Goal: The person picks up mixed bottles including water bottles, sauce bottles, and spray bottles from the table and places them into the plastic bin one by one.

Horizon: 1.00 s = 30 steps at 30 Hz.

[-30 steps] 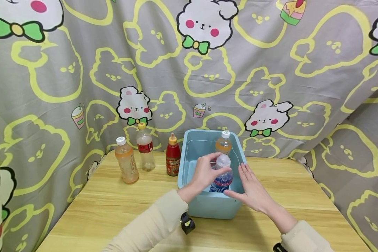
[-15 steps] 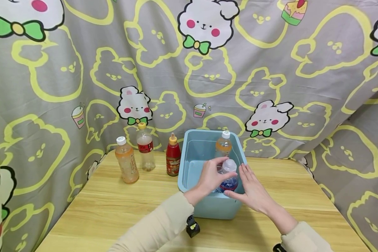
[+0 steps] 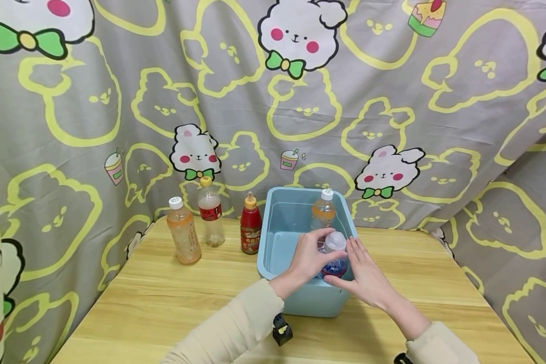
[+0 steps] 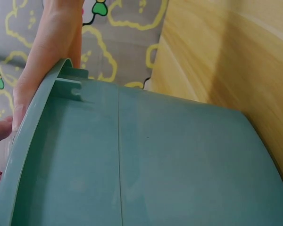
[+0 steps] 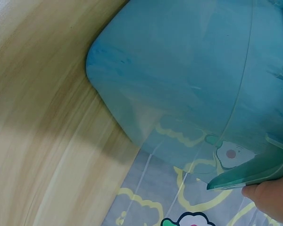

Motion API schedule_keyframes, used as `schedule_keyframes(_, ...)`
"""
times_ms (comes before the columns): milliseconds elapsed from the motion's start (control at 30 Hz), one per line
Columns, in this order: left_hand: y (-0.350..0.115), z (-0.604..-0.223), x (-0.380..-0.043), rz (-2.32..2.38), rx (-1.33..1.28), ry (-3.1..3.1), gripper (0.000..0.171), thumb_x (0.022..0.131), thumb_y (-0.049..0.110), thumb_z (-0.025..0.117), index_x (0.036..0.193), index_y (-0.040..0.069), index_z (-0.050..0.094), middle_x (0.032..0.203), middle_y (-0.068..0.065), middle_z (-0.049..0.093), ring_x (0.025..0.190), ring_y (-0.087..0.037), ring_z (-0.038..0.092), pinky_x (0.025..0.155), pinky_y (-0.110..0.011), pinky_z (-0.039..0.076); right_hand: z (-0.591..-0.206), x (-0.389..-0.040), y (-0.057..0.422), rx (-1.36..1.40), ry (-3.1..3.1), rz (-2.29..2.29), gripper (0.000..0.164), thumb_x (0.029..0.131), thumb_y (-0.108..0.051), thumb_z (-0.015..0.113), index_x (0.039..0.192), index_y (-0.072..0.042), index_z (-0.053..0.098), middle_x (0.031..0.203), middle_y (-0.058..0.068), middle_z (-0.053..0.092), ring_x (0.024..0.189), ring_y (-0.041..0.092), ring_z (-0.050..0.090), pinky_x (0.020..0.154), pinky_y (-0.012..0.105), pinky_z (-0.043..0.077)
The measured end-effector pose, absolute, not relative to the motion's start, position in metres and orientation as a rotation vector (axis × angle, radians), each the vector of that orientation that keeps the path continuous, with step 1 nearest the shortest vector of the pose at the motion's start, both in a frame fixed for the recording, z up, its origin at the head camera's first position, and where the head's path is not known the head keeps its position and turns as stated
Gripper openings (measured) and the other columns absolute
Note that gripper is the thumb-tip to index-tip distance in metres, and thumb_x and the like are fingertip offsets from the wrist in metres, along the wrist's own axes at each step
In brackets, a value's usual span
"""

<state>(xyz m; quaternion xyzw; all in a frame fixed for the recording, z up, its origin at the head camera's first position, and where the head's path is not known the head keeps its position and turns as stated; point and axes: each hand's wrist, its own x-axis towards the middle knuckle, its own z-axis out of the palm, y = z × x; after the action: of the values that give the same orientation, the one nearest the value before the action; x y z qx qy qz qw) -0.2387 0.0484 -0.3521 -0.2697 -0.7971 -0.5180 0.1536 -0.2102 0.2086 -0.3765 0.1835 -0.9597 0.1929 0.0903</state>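
A light blue plastic bin (image 3: 309,301) stands on the table. My left hand (image 3: 306,258) reaches over its near rim and grips a clear plastic bottle (image 3: 334,242) with a blue label below its neck, thumb and fingers around the upper part. The bottle is inside the bin's near right corner; its base is hidden. My right hand (image 3: 368,278) rests on that corner of the rim, fingers straight along the right side, thumb on the front edge. Behind, also in the bin, stands an orange-banded bottle with white cap (image 3: 324,210). Both wrist views mostly show the bin's outer walls (image 4: 170,155).
On the wooden table (image 3: 164,303), left of the bin, stand a white-capped bottle (image 3: 184,235), a yellow-capped bottle with red label (image 3: 211,215) and a red sauce bottle (image 3: 251,227). A patterned grey curtain (image 3: 236,111) hangs behind and at both sides.
My left hand has moved the clear bottle rightward and slightly lower, into the bin's near right corner. The right hand stays on the rim, and the other bottles are unmoved.
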Motion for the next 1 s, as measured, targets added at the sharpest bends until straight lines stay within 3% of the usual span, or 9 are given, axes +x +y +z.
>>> schedule_keyframes(700,0.047,-0.347,-0.239,-1.421,-0.793,-2.377,0.058,0.075,0.025,0.071,0.124,0.002,0.050,0.115,-0.010,0.057,0.096,-0.014,0.056,0.076,-0.019,0.046,-0.376,-0.212,0.209,0.526,-2.869,0.609,0.100,0.075,-0.059,0.057,0.136,0.010,0.017,0.143,0.025,0.012,0.132,0.034,0.004,0.101,0.052,0.017)
schedule_keyframes(1000,0.038,-0.344,-0.238,-1.443,-0.796,-2.419,0.061,0.075,0.028,0.071,0.126,0.002,0.047,0.119,-0.010,0.054,0.102,-0.018,0.054,0.084,-0.030,0.045,-0.376,-0.211,0.209,0.527,-2.871,0.600,0.099,0.075,-0.059,0.056,0.136,0.010,0.018,0.143,0.024,0.012,0.132,0.033,0.003,0.101,0.053,0.016)
